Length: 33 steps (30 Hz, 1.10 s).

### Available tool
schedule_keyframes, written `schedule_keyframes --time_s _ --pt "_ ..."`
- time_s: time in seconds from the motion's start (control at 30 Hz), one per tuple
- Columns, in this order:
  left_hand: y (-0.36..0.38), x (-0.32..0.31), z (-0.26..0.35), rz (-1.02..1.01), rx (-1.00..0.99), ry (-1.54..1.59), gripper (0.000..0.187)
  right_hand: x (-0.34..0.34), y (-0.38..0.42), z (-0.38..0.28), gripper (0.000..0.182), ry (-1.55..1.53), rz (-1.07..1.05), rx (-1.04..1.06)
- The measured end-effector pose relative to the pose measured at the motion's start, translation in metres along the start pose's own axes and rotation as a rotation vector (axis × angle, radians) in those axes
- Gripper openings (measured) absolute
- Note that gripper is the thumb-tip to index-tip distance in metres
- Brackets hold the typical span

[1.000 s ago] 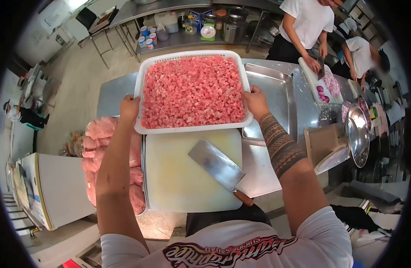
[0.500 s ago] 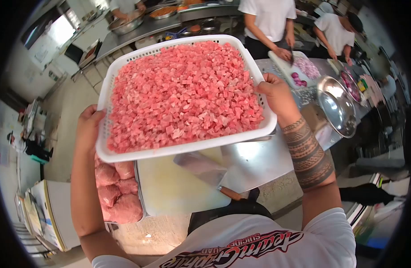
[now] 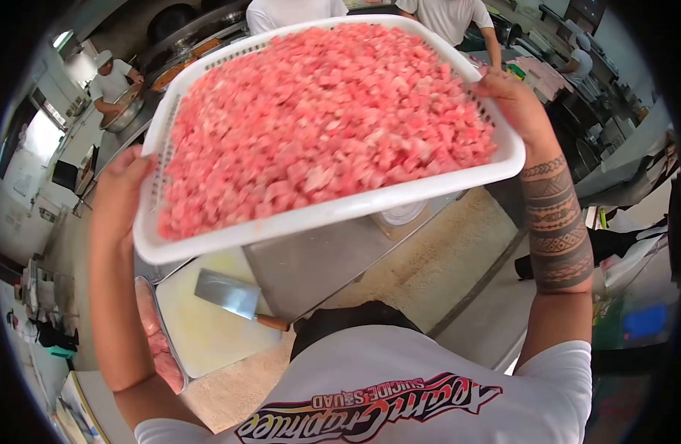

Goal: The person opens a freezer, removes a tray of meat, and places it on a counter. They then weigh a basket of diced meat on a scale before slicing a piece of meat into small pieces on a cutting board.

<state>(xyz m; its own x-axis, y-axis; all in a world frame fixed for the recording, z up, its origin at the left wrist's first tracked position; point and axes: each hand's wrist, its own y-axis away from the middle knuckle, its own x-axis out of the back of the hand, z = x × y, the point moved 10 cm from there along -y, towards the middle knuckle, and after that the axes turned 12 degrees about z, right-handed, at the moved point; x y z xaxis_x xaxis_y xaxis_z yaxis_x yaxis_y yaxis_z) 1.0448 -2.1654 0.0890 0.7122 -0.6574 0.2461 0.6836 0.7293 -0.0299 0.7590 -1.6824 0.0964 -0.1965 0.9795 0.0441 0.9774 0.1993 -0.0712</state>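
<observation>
Between my two hands a white plastic basket [image 3: 333, 211] with slotted sides is held up, tilted with its right side higher. Diced raw pink meat [image 3: 318, 122] fills it to a heap. My left hand [image 3: 122, 185] grips the left rim, thumb on top. At the right rim my right hand [image 3: 512, 103] is closed on the edge; some of its fingers are hidden behind the basket. Below, a cleaver [image 3: 228, 293] with a wooden handle lies on a pale cutting board [image 3: 200, 340], out of reach of both hands.
Larger pieces of raw meat [image 3: 161, 348] lie in a tray left of the board. A steel table [image 3: 303, 274] extends under the basket, with a white round container [image 3: 401, 214] partly hidden. Several co-workers stand beyond, one at a metal bowl [image 3: 124, 115].
The basket has come nearer and higher in view, its right side swung right. My view has turned right, so the board and cleaver sit further left. Both hands keep their hold.
</observation>
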Motion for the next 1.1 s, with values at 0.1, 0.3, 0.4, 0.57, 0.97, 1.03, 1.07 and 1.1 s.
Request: schedule_keyframes --time_s 0.1,0.3,0.4,0.57,0.97,1.03,1.07,1.1 --pt "0.007 0.001 0.009 -0.012 -0.014 -0.019 0.019 -0.009 0.016 -0.005 0.009 -0.007 0.005 -0.047" --pt "0.003 0.004 0.003 -0.039 -0.024 -0.091 0.014 -0.004 0.008 -0.004 0.008 0.026 -0.035 -0.009" --pt "0.008 0.003 0.013 -0.031 -0.029 -0.083 0.015 -0.004 0.012 -0.006 0.007 0.034 -0.060 -0.043" --pt "0.004 0.002 0.005 -0.026 -0.007 -0.074 0.015 -0.007 0.017 -0.014 0.005 0.074 -0.021 -0.014" --pt "0.012 -0.001 -0.002 -0.126 0.120 0.073 0.020 -0.014 0.021 0.010 0.028 -0.151 -0.145 -0.284" --pt "0.016 -0.003 0.000 -0.141 0.133 0.081 0.022 -0.012 0.020 0.012 0.031 -0.164 -0.216 -0.284" --pt "0.016 -0.004 0.000 -0.156 0.139 0.083 0.024 -0.013 0.023 0.011 0.030 -0.171 -0.232 -0.286" --pt "0.014 -0.003 -0.002 -0.171 0.144 0.085 0.025 -0.014 0.026 0.008 0.030 -0.177 -0.247 -0.288"
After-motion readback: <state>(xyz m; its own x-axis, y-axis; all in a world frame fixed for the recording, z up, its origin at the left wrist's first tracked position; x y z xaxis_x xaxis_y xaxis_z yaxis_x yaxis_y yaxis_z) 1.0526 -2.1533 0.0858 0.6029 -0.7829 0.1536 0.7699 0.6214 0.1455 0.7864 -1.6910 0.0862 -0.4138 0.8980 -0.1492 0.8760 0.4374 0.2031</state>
